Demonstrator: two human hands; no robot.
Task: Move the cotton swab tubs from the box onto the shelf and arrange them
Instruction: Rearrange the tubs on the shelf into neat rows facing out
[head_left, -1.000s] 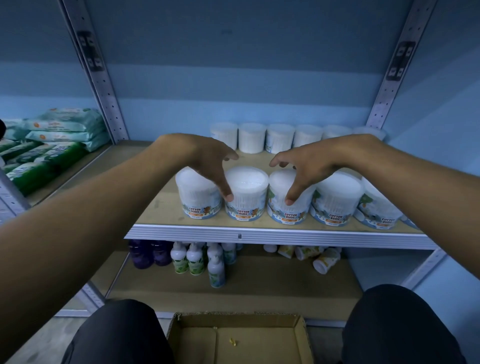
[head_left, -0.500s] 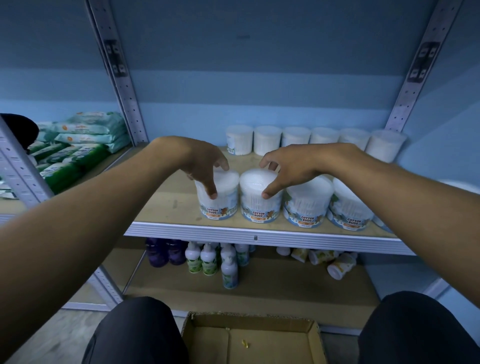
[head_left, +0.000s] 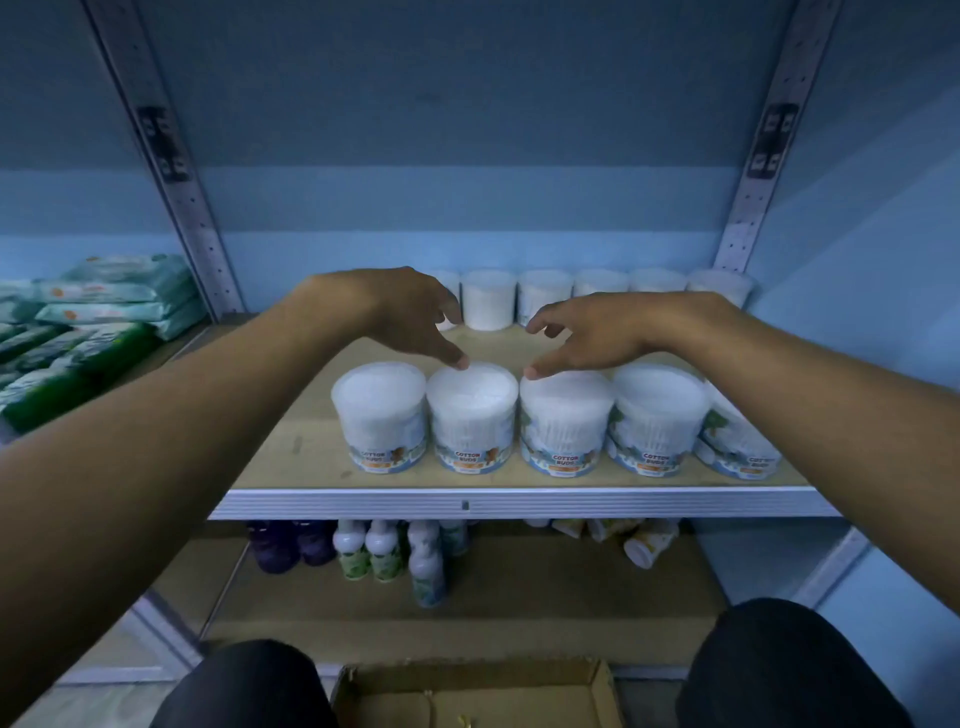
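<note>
- Your left hand (head_left: 400, 312) hovers over the front row, fingers loosely spread and grasping nothing; its thumb tip touches the back rim of the second tub (head_left: 471, 415) from the left.
- Your right hand (head_left: 597, 330) mirrors it at 3 o'clock of the left, fingers released and holding nothing, thumb tip resting on the back rim of the third tub (head_left: 565, 421).
- Five cotton swab tubs stand upright along the front edge of the shelf (head_left: 519, 503), side by side and touching or nearly so; the leftmost tub (head_left: 380, 415) sits at 9 o'clock of the second.
- A back row of tubs (head_left: 597, 291) lines the wall at 12 o'clock, well apart from the front row.
- The box (head_left: 467, 691) lies open at 6 o'clock, between your knees; no tubs show in its visible part.
- Bottles (head_left: 384, 551) stand on the lower shelf.
</note>
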